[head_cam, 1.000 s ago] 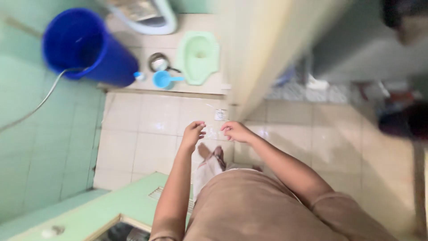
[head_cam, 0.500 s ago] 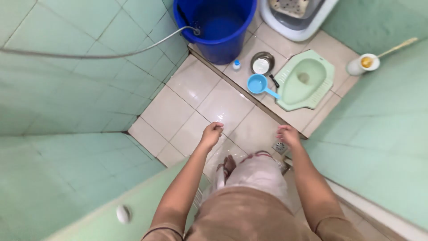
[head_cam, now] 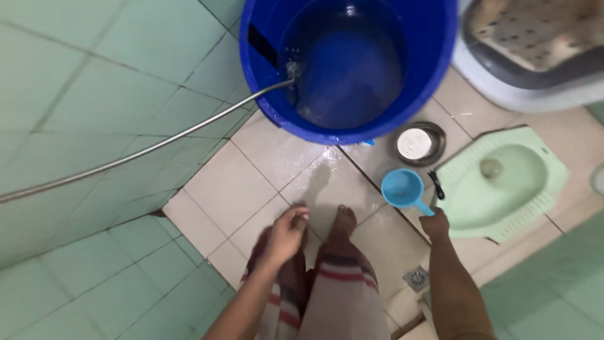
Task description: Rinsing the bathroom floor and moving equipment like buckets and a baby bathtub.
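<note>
Head view, looking down: right hand [head_cam: 435, 225] closed around the handle of a light blue dipper [head_cam: 404, 189] on the wet tiled floor [head_cam: 233, 189], below a big blue bucket [head_cam: 350, 63]. Left hand [head_cam: 286, 233] hangs loosely curled, holding nothing.

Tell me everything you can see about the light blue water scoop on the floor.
The light blue water scoop looks like plastic: a round open cup with a straight handle running down-right. It sits upright on the pale tiled floor, between the big blue bucket and the green squat toilet, just below a small metal bowl. The right hand grips the handle's end. Whether it holds water is unclear.
</note>
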